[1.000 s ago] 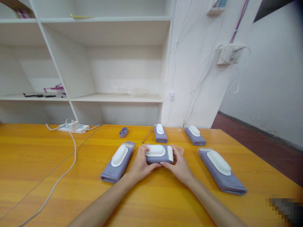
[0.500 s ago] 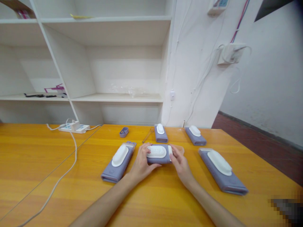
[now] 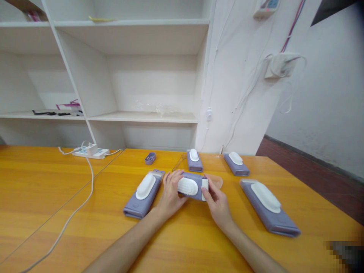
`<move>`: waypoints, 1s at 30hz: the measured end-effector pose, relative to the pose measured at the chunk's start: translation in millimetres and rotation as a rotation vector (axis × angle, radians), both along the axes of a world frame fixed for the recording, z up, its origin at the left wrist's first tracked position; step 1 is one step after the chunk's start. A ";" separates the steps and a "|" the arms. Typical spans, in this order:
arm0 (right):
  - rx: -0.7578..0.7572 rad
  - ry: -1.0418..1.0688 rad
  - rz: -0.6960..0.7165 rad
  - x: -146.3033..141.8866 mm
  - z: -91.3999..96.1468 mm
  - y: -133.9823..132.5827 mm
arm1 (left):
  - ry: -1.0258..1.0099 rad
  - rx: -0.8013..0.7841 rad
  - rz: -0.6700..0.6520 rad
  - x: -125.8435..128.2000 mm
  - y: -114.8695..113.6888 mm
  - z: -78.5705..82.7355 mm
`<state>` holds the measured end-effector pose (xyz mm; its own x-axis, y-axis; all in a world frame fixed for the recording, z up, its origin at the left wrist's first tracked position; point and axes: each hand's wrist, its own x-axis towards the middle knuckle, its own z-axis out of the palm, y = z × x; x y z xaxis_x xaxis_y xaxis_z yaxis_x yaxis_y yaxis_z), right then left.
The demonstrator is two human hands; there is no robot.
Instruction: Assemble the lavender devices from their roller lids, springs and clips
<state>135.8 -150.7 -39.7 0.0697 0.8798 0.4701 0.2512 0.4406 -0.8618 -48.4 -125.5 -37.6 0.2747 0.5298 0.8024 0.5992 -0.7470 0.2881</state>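
Observation:
Above the middle of the table, a purple-grey flat case [image 3: 196, 192] with a white oval pad [image 3: 188, 186] is held between my hands. The pad looks studded on its surface. My left hand [image 3: 172, 191] grips the case's left end, fingers over the far edge and thumb under the near side. My right hand [image 3: 217, 204] pinches the right end, its thumb on a white end piece [image 3: 204, 189]. A clear rounded plastic piece [image 3: 217, 182] lies behind my right hand, partly hidden. Beside my left forearm rests a similar case [image 3: 139, 207] with a smooth white oval on top.
More such cases lie at the right [image 3: 273, 220], at the back right [image 3: 239, 170] and at the back centre [image 3: 195, 167]. A small purple oval tray [image 3: 150, 158] and a thin coil [image 3: 179, 162] sit behind. At the left are a power strip [image 3: 99, 153] and white cable [image 3: 71, 220].
The held case has tilted, its right end coming lower and nearer to me. My right thumb now presses on the white end piece, which shows more fully. The view has shifted slightly.

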 end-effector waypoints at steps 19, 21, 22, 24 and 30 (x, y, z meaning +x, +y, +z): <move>-0.034 0.019 -0.346 4.3 -1.3 4.6 | 0.112 0.016 0.000 0.7 0.2 0.5; 0.001 -0.006 -0.471 19.6 0.6 13.7 | 0.111 0.022 -0.006 1.3 -1.7 0.2; 0.058 -0.061 -0.528 27.8 1.7 18.1 | 0.114 0.023 -0.003 1.5 -2.6 0.3; 0.160 -0.200 -0.596 41.7 2.3 25.8 | 0.100 0.007 0.024 1.8 -3.3 0.9; 0.159 -0.534 -0.542 47.8 -16.7 41.3 | -0.027 -0.075 0.164 1.7 0.2 2.6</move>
<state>183.6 -109.4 -56.4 0.1995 0.7066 0.6789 0.8306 0.2457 -0.4997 -46.7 -125.3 -35.0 0.1587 0.6242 0.7650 0.7027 -0.6157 0.3565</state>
